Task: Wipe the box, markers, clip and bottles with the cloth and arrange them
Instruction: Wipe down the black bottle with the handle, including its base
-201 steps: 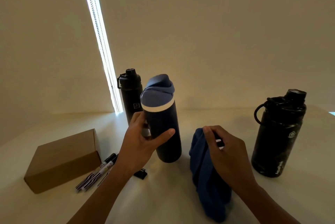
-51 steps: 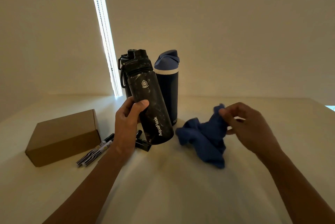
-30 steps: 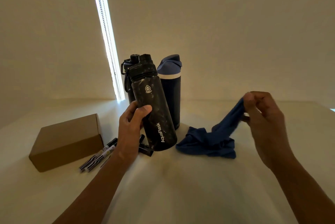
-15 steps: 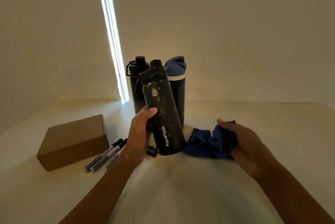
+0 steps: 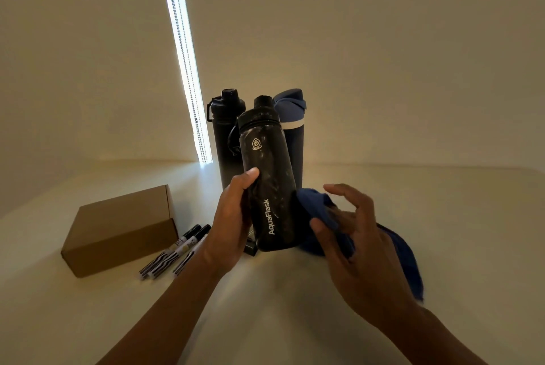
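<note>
The left hand [image 5: 231,217] has the flask [image 5: 271,175] off the surface [image 5: 295,320], tilted a little, thumb across the front and the rest of the fingers curled round the back, about the middle of the body. The right hand [image 5: 356,246] is just beside it with the cloth [image 5: 318,208] bunched in its palm. Thumb and lower fingers close on the fabric, the forefinger is lifted clear, and the loose end trails down to the right (that hand is blurred, so the finer grip is hard to read).

From where I stand the flask looks like painted steel: rigid, smooth, likely slick under a dry cloth, and heavy if there is anything in it, which I cannot tell. A mid-body hold seems right for balance, but it covers a band that will need wiping, so I would expect a change of grip to the cap or base. The cloth is soft and limp and will wrap the curve easily.

Behind stand the black bottle [image 5: 225,134] and the blue bottle [image 5: 292,125], close together. To the left lie the box [image 5: 118,229] and the markers [image 5: 177,252]. The clip [image 5: 250,248] sits mostly hidden behind the left hand.
</note>
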Demonstrator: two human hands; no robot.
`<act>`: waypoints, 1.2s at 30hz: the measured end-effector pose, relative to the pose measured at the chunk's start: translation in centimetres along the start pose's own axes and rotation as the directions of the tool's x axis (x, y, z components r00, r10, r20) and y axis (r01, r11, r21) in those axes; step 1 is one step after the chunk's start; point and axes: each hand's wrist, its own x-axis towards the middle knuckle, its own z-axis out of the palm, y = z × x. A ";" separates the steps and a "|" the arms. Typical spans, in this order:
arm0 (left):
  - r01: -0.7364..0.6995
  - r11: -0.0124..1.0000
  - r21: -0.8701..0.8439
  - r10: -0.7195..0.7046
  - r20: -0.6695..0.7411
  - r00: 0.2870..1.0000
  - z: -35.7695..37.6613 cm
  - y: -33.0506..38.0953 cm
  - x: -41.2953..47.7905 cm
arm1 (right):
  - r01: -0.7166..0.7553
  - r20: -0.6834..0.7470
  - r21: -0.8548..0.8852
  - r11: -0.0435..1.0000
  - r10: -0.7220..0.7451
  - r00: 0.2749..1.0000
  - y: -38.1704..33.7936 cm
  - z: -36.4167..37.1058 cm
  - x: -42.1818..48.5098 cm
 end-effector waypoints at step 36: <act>0.149 0.987 0.062 -0.161 0.319 0.934 0.8 1.9 -2.5 | 0.255 -0.092 0.001 0.967 -0.253 0.963 0.3 -1.4 3.1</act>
